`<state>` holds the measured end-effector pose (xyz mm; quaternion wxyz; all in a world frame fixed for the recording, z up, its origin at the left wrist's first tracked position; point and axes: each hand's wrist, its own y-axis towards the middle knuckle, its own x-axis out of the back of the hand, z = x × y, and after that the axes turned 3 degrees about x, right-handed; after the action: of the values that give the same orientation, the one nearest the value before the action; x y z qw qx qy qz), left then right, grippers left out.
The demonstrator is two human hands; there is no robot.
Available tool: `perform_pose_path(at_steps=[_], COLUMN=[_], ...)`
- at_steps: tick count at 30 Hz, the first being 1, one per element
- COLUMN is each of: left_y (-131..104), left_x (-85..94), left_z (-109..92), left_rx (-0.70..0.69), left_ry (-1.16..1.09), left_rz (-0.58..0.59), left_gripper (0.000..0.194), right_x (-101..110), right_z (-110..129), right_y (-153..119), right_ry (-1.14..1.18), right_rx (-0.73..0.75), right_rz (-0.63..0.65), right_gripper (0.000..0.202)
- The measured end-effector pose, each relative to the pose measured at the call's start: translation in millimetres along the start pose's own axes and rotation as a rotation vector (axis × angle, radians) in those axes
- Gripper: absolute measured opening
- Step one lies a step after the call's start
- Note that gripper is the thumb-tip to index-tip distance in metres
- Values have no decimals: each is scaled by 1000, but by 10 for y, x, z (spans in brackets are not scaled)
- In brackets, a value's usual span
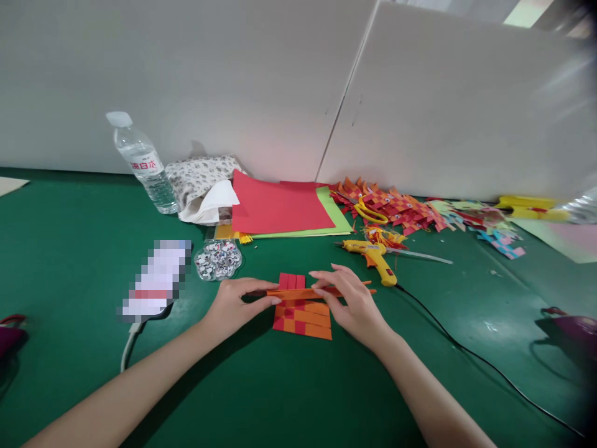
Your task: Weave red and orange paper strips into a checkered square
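Observation:
A folded orange paper strip (pixel 298 294) is held level between both hands, just over a partly woven piece of red and orange paper strips (pixel 298 322). My left hand (pixel 242 303) pinches the strip's left end between thumb and fingers. Farther along to the right, my right hand (pixel 347 302) has thumb and forefinger closed on the same strip, its other fingers loosely raised. Red strip ends (pixel 291 281) stick out behind the held strip. At the front, the weave shows a red and orange check, with orange strips running out to the right.
Behind my hands lie a yellow glue gun (pixel 370 252) with a black cord, red paper sheets (pixel 284 208), yellow scissors (pixel 370 212) and several woven paper fish (pixel 396 202). To the left are a dish of googly eyes (pixel 218 259), a phone (pixel 158 280) and a water bottle (pixel 147 168).

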<state>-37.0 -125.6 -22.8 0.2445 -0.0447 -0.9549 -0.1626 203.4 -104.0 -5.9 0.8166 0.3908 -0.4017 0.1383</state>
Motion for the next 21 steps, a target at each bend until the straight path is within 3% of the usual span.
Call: perform_pose_path(at_steps=[12,21], left_y=[-2,10], left_x=[3,10], left_z=[29,23], left_rx=[75,50], left_ry=[5,-8], left_rz=[8,-1], left_gripper=[13,13], right_x=[13,16], right_z=[21,35], right_y=[-9,7], right_ry=[-5,-12], right_rx=[7,8], right_rz=[5,9], right_gripper=[34,31])
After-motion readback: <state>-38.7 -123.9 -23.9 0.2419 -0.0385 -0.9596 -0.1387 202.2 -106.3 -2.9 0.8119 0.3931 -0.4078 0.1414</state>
